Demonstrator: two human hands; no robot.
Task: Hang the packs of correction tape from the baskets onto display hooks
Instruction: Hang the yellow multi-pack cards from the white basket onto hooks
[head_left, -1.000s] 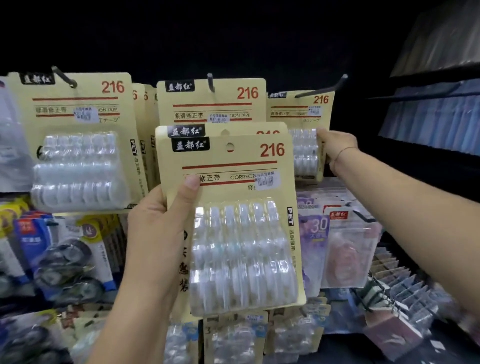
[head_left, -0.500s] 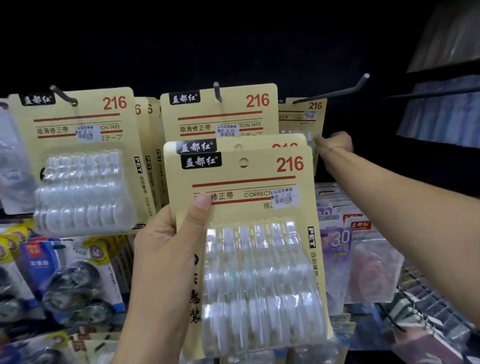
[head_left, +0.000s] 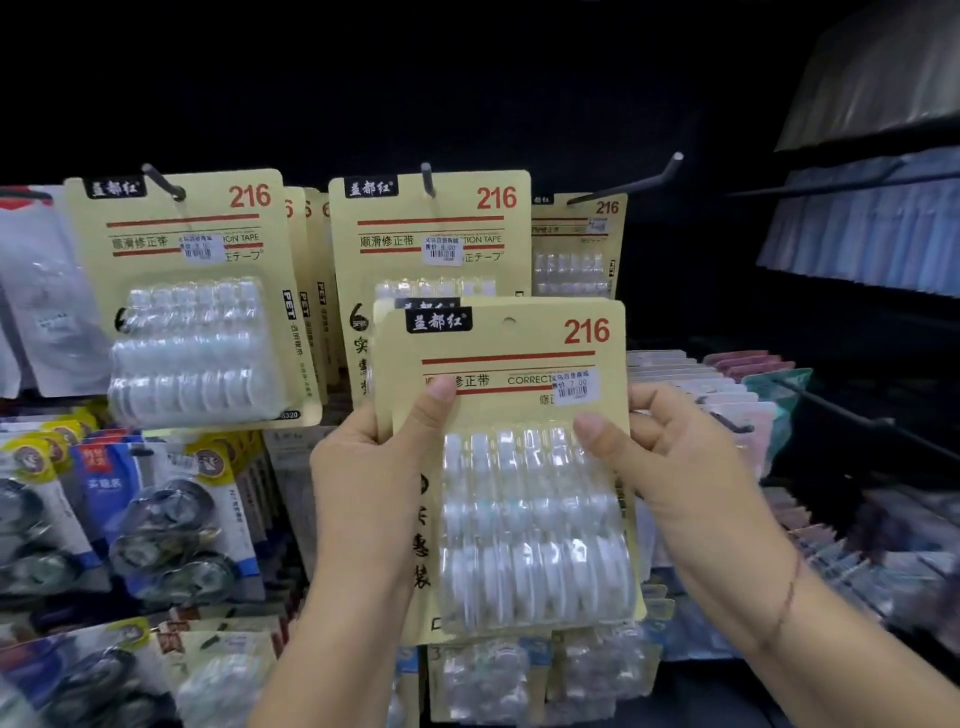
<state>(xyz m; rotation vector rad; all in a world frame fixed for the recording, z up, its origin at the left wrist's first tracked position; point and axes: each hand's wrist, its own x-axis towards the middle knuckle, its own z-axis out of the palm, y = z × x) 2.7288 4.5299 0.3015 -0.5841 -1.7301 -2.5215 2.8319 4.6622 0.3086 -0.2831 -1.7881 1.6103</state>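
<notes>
The left hand (head_left: 374, 467) pinches the held packs (head_left: 509, 415) at their left edge, the right hand (head_left: 670, 467) clasps the right — below the hooks (head_left: 628, 182). Light, stiff card, slick blister; best gripped by the card edges.

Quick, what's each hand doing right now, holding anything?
Left hand: closed on the stack of correction tape packs, thumb on front.
Right hand: gripping the same stack's right edge.
</notes>
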